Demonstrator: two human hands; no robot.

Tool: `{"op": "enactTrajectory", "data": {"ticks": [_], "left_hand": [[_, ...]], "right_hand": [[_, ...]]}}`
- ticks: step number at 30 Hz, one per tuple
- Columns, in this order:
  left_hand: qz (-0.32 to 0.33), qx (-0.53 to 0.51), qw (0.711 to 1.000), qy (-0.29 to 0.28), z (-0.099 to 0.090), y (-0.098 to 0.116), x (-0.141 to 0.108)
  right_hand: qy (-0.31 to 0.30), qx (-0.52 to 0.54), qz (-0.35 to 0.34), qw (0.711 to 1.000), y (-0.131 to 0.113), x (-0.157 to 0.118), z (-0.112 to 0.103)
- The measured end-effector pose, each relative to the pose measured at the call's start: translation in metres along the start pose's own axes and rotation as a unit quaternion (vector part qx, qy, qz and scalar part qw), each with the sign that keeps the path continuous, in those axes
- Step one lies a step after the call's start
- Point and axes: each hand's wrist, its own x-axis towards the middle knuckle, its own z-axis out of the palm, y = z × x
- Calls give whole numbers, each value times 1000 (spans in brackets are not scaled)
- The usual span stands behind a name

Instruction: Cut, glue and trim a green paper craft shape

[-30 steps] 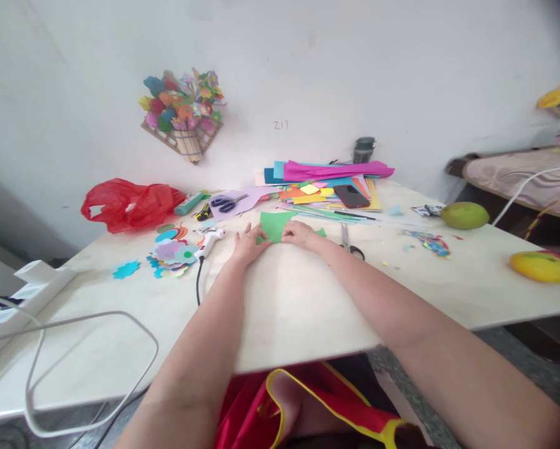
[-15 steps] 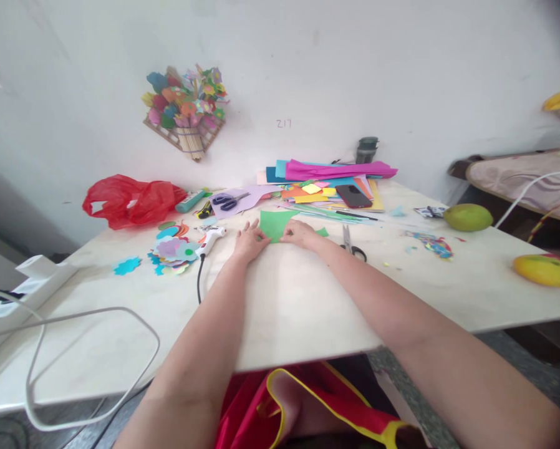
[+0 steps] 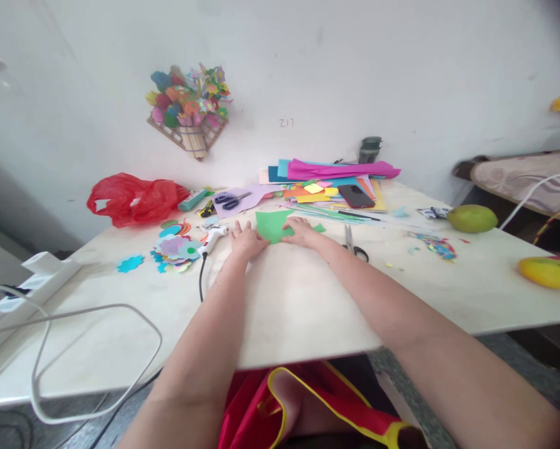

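Green paper (image 3: 274, 226) lies between left hand (image 3: 248, 241) and right hand (image 3: 302, 232), fingers spread at its edges.

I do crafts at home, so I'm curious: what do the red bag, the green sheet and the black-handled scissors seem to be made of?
Red bag: thin, slightly glossy plastic, judging by its crinkled, see-through folds.
Green sheet: matte and evenly coloured; paper or thin craft foam, I can't tell which.
Black-handled scissors: grey blades, likely metal; smooth dark handles, probably plastic.
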Motion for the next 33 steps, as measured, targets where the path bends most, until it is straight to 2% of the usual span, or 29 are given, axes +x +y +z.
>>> {"op": "enactTrajectory", "data": {"ticks": [7,14,21,24,28,33], "left_hand": [[-25,0,1000,-19,-2,-9,4],[-23,27,998,-58,-17,-11,-2],[34,56,997,37,-39,3,-20],[47,49,996,49,-32,12,-22],[56,60,992,92,-8,19,-17],[43,55,994,82,12,19,-10]], "right_hand": [[-48,25,-18,998,0,-1,-2],[-68,20,-3,997,2,2,-1],[-78,31,0,996,2,1,-4],[-78,29,1,997,2,1,-3],[-63,23,-3,998,3,3,1],[-45,7,-8,999,7,6,8]]}}
